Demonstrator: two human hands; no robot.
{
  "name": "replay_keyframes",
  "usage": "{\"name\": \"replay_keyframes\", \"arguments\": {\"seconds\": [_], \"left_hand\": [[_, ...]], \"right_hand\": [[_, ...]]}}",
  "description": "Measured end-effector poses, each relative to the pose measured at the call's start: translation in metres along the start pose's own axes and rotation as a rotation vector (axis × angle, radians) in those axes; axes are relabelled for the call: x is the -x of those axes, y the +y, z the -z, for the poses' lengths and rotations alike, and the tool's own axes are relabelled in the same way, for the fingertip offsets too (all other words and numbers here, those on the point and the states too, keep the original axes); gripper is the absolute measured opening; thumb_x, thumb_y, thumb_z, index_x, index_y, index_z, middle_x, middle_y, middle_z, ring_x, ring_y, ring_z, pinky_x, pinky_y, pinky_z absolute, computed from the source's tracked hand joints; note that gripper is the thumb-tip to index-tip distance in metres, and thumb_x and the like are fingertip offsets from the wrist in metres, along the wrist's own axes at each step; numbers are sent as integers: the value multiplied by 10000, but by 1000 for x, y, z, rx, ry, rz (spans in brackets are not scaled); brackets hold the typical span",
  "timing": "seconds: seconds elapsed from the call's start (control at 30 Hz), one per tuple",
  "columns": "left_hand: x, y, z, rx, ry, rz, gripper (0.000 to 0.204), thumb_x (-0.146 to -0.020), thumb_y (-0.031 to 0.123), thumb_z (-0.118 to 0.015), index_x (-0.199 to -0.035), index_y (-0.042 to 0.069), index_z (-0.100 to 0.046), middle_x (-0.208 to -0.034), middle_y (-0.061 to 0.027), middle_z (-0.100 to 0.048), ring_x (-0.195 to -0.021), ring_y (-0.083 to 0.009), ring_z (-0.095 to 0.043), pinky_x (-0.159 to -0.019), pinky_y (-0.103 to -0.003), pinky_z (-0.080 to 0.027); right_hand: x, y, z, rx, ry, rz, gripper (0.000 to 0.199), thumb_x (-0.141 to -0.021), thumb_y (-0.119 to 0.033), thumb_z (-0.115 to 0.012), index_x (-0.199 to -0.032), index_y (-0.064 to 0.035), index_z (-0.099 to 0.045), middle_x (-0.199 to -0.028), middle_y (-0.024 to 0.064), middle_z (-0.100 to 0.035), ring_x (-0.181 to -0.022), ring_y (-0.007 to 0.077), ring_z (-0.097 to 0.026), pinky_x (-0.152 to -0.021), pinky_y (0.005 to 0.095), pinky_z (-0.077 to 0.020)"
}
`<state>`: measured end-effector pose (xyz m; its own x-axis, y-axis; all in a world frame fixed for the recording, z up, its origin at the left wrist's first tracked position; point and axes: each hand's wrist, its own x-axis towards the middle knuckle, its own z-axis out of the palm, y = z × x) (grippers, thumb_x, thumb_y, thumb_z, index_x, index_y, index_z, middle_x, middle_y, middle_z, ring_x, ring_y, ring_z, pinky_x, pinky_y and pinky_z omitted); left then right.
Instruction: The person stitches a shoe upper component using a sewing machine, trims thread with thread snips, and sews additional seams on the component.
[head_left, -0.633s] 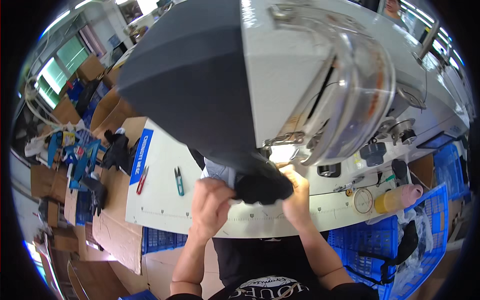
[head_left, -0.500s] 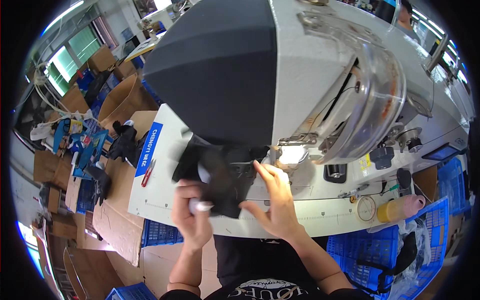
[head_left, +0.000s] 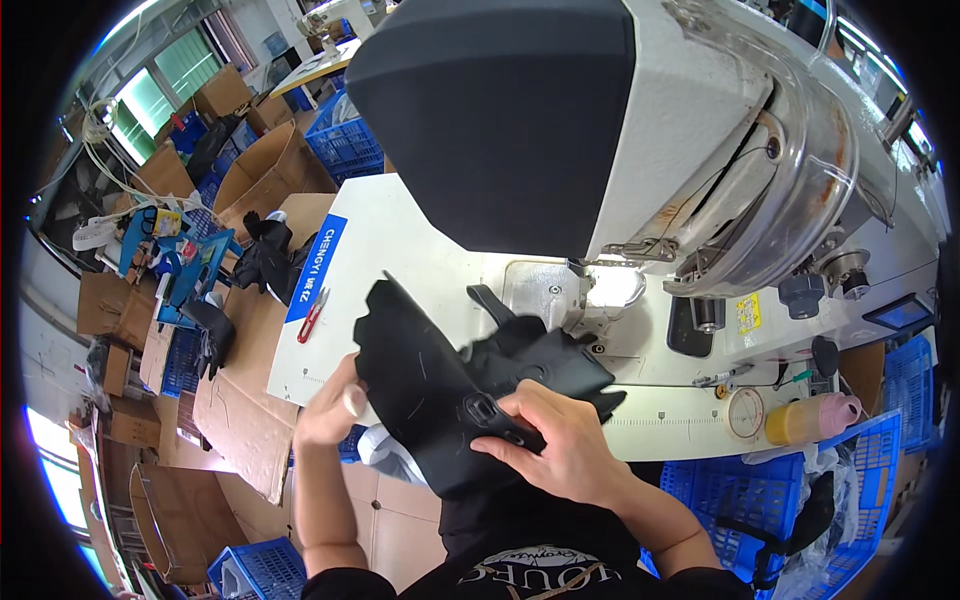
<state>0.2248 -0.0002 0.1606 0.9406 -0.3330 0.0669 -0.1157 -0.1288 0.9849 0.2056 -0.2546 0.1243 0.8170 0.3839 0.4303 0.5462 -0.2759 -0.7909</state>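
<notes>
Head view: limp black fabric piece with a scalloped edge (head_left: 415,375) is hanging over the front of the white tabletop (head_left: 400,225), close to the wearer's torso. Right hand (head_left: 565,445) is pinching it at a black oval fitting (head_left: 482,408), thumb against fingers. Left hand (head_left: 335,405) is meeting its left edge, fingers mostly disappearing behind; cannot tell whether they are gripping. Folds are hiding the inner layers; pale grey cloth (head_left: 388,455) is peeking out underneath. Bulky dark-grey-and-white sewing machine head (head_left: 500,120) is blocking the far tabletop, its top running out of frame. Red-handled snips (head_left: 312,315) are lying left; pink-capped yellow bottle (head_left: 815,418) is sitting right.
</notes>
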Motion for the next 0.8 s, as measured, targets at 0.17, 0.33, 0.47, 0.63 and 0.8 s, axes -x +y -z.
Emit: {"name": "replay_keyframes", "arguments": {"seconds": [0.17, 0.33, 0.47, 0.63, 0.8], "left_hand": [[-50, 10, -30, -205, -32, 178, 350, -850, 205, -728, -1084, -31, -619, -932, -60, -652, -885, -128, -591, -778, -274, -496], [-87, 1, -78, -17, 132, -169, 153, -908, 24, -615, -1052, -28, -613, -923, -36, -651, -860, -98, -578, -758, -258, -492], [-119, -3, -86, -234, 166, -217, 128, -902, 9, -609, -1021, -37, -619, -925, -45, -661, -849, -104, -590, -737, -264, -494], [-144, -14, -76, -471, 127, -418, 101, -874, 21, -596, -863, -69, -639, -861, -86, -679, -786, -146, -621, -684, -281, -488], [-139, -22, -70, -381, 207, -343, 102, -879, 47, -597, -846, -33, -650, -847, -92, -677, -763, -147, -620, -659, -289, -484]], "right_hand": [[0, -5, 29, 82, 8, -35, 279, -768, -153, -786, -905, -16, -585, -799, 63, -547, -619, 186, -536, -538, 287, -433], [-14, 14, 75, -172, 112, -339, 196, -817, -109, -732, -964, 10, -682, -828, 39, -656, -736, 95, -603, -659, 238, -473], [-12, 36, 75, -347, 375, -519, 220, -826, -164, -749, -937, 11, -678, -883, 49, -693, -774, 105, -626, -659, 266, -493], [-17, 60, 52, 109, 490, -230, 221, -791, -214, -766, -856, -34, -656, -809, 124, -643, -690, 307, -593, -642, 392, -481], [-23, 49, 26, -15, 723, -285, 212, -817, -176, -747, -831, 8, -641, -785, 81, -638, -672, 187, -582, -570, 323, -452]]}}
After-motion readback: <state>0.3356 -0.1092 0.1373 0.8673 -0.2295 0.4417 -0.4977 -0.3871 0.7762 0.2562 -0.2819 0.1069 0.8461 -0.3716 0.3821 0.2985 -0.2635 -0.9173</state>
